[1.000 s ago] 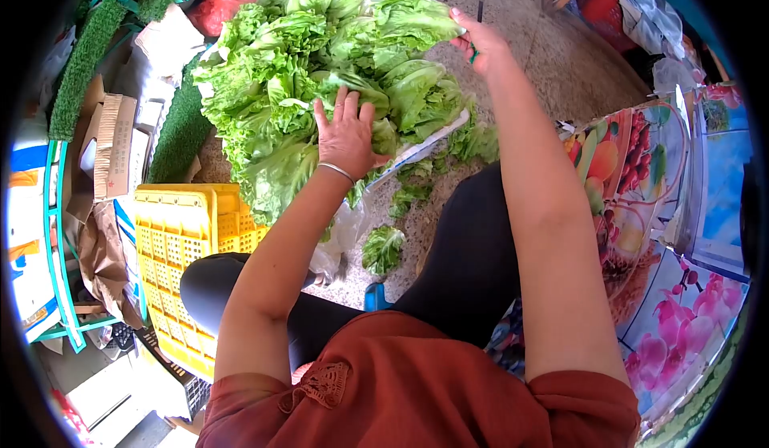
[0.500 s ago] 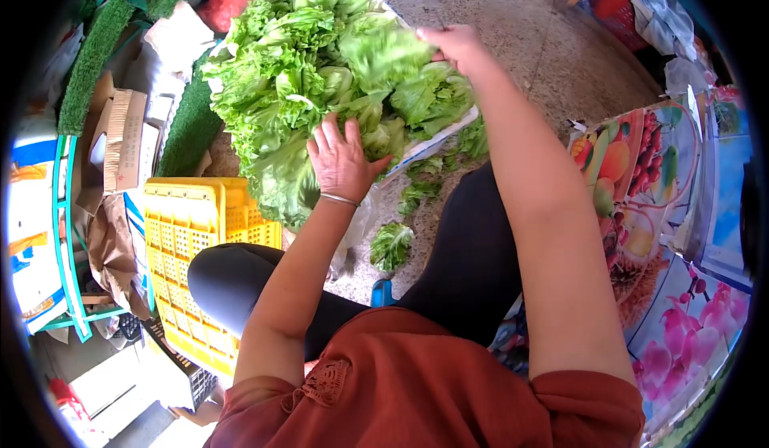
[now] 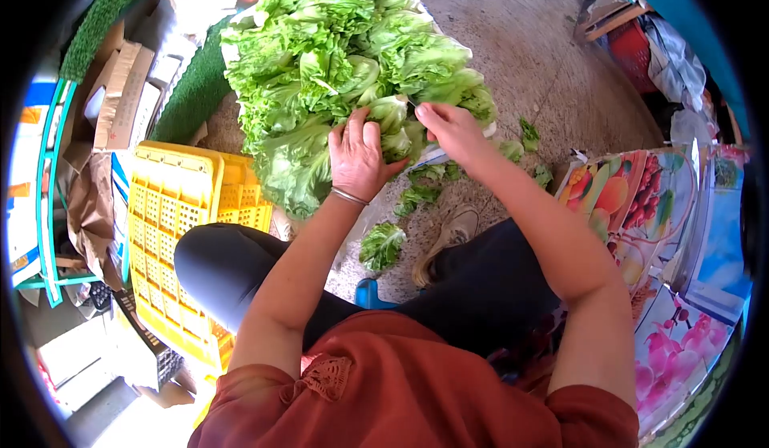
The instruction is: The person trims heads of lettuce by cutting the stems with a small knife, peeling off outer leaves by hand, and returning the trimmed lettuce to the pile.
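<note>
A large pile of green lettuce [image 3: 320, 71] lies in front of me, with pale stems and frilly leaves. At its near edge my left hand [image 3: 358, 155] grips a lettuce head [image 3: 391, 113], fingers over its left side and thumb stretched to the right. The pale cut base of that head points up and away from me. My right hand [image 3: 455, 134] is closed in a pinch just right of this base. Something thin shows at its fingertips, too small to name.
Loose lettuce leaves [image 3: 383, 246] lie on the concrete floor [image 3: 537, 63] between my feet and beside the pile. Yellow plastic crates [image 3: 172, 232] stand at my left, near cardboard boxes [image 3: 124, 99]. A fruit-printed panel [image 3: 625, 191] is at my right.
My right hand has come back from the pile's far right side to the lettuce head beside my left hand. The lettuce it was moving now rests on the pile. My left hand stays near the same spot.
</note>
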Available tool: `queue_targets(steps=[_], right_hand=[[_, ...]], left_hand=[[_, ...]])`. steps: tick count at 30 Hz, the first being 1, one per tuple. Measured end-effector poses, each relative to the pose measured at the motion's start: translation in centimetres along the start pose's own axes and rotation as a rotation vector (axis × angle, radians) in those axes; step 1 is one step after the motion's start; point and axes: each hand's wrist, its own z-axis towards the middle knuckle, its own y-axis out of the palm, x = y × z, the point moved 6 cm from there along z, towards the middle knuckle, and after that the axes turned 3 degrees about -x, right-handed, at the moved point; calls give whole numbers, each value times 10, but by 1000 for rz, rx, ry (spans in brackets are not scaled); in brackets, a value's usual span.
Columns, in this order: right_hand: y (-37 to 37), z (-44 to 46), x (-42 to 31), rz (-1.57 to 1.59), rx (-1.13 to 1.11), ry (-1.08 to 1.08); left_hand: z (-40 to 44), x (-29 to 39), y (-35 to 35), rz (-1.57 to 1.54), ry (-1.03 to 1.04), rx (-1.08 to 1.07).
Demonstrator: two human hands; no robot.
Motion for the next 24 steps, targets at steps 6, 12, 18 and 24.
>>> queue_targets(steps=[6,12,18,24], right_hand=[[18,9,3,34,-31,-179],[21,25,8,-96,62,-181],[19,22,0,-16,-22,-188],[14,27,15,-46,29,-192]], left_hand=[[-3,3,-1,-8,49,48],[-4,1,-2,-13,47,55],[-4,0,-2,-21,48,38],[-3,1,-3,-23,45,36]])
